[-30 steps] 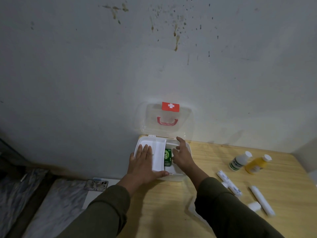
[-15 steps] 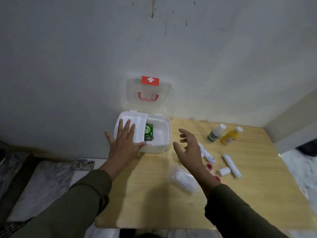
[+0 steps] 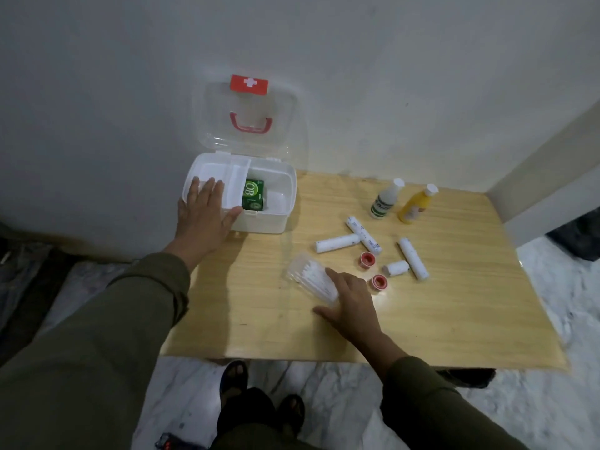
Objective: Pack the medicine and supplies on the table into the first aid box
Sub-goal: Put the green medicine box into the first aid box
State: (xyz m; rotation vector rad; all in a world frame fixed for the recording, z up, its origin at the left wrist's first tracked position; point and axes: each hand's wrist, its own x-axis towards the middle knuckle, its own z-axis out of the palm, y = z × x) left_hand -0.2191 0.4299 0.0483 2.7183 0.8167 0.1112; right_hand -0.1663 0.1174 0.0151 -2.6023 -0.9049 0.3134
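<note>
Left hand (image 3: 204,219) flat on open first aid box (image 3: 276,219) holding green carton (image 3: 253,198); right hand (image 3: 352,303) spread over swab pack (image 3: 311,279).

The green box (image 3: 253,198) reads "OB"; a white cross marks the lid's red label (image 3: 249,83).

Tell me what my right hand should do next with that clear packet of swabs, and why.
Probably close the right hand around the clear packet and lift it. The fingers rest on its near end but are not wrapped round it yet. The first aid box stands open, steadied by the left hand, with room beside the green box.
</note>
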